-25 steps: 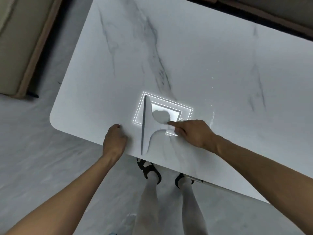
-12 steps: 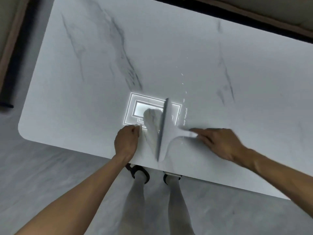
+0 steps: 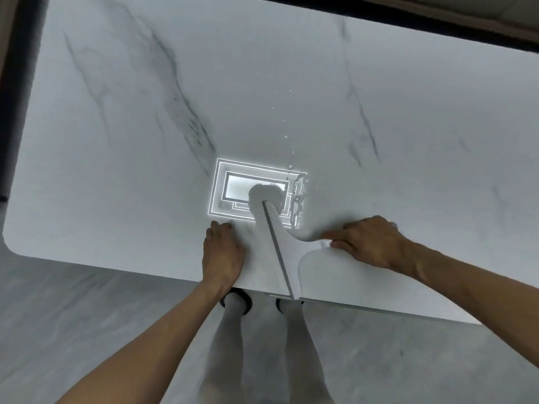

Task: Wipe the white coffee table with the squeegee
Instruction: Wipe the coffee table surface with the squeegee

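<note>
By the table's [image 3: 291, 83] near edge, the squeegee [image 3: 284, 243] is gripped at its handle by the right hand [image 3: 370, 243]. The left hand [image 3: 223, 255] is rested alongside, holding nothing. The tool is judged light and stiff.

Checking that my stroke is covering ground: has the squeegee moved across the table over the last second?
Yes. The squeegee has slid right: it was left of where the dark vein ends, and now lies past it, beside the water streak.
</note>
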